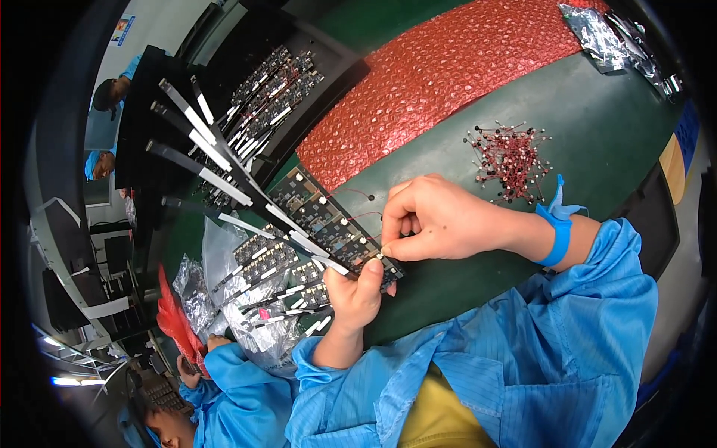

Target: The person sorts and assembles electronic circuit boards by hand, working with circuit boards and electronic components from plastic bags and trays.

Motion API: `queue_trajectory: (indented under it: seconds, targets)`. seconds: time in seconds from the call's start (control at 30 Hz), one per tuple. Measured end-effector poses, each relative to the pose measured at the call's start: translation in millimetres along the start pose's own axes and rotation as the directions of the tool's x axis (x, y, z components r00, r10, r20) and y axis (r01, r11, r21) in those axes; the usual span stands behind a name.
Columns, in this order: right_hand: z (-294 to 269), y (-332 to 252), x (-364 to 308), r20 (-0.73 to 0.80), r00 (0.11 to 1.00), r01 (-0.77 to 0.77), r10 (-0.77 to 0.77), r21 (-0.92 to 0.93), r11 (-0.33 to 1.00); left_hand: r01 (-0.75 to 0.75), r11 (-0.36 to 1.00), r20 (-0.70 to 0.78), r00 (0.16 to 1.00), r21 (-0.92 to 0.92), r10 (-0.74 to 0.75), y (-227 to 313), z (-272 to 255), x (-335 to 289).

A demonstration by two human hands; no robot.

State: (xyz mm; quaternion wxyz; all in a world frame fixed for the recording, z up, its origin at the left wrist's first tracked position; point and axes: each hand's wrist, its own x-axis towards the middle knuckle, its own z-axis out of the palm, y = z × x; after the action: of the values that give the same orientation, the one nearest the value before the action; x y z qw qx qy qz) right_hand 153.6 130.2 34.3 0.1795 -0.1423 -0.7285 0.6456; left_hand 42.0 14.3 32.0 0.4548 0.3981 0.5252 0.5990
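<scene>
A long dark panel of joined circuit boards [328,220] slants across the middle, with small white connectors along it. Several black and white flat ribbon cables [224,190] fan out from its left side. My left hand [355,299] grips the panel's near end, thumb on top. My right hand [441,220] is closed in a pinch at the panel's right edge, by a connector near my left thumb; what lies between its fingertips is hidden. Thin red wires rise from the panel, one ending in a black tip [371,198]. Right of my hand lies a tangled pile of red-wired parts [511,160].
Red bubble wrap [441,71] covers the far side of the green table [597,104]. A black tray [340,63] holds many boards at far left. More boards [265,261] lie on clear plastic bags at left. Silver bags [605,41] sit far right. A co-worker's blue sleeve [246,381] is at lower left.
</scene>
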Motion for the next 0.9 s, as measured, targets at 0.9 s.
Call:
queue_trajectory:
  seconds: [0.9]
  targets:
    - [-29.5,-16.4,-6.2,-0.144,0.956,0.156,-0.254,-0.484,0.861,0.219,0.946,-0.042,0.971,-0.240,-0.236,-3.8,-1.6,9.7]
